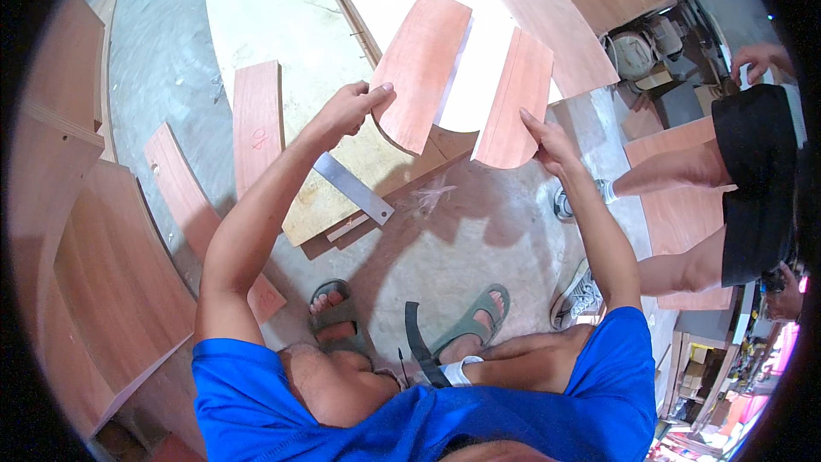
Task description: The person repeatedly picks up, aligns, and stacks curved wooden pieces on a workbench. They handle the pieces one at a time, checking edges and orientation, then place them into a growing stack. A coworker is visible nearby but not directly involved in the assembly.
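Observation:
My left hand [349, 111] is closed on the lower left edge of a wide reddish plywood piece [422, 68], thumb on top. My right hand [552, 144] grips the lower right edge of a narrower plywood piece [519, 94] with a rounded near corner. Both pieces are held side by side with a gap between them, over the large pale board [248, 26] in front of me. A grey metal ruler [353, 189] with a hole in its end juts over the board's near edge. The fingers under both pieces are partly hidden.
Plywood strips [256, 133] lie at left, one lower strip [184, 175] by the board. Large plywood panels [120, 274] stand at far left. At right, another person in black shorts [757, 180] stands close, beside a plywood sheet [684, 205]. Tools and boxes [663, 60] fill the far right.

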Demonstrator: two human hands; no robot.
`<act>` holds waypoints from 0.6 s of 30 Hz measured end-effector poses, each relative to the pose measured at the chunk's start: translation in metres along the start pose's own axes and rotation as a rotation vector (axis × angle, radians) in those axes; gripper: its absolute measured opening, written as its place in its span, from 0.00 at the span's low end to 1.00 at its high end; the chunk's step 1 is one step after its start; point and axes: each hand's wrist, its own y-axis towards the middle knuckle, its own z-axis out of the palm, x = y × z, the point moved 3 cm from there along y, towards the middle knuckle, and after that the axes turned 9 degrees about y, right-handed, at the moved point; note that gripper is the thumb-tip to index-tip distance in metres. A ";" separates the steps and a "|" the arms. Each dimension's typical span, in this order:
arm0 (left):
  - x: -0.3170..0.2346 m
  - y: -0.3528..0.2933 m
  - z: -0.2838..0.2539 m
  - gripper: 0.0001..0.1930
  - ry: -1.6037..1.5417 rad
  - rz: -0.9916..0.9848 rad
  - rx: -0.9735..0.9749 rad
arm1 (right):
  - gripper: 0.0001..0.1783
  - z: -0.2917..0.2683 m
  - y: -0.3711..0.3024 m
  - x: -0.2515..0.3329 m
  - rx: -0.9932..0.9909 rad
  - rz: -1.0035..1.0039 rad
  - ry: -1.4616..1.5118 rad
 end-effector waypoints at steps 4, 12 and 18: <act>0.005 0.002 0.007 0.24 -0.151 -0.001 0.087 | 0.32 -0.003 -0.001 0.002 0.079 -0.071 0.208; -0.004 0.012 -0.023 0.22 0.006 0.125 0.179 | 0.27 -0.034 -0.031 0.035 0.013 -0.288 0.205; -0.023 0.063 -0.085 0.30 0.327 0.079 -0.079 | 0.31 -0.057 -0.054 0.062 0.069 -0.390 0.134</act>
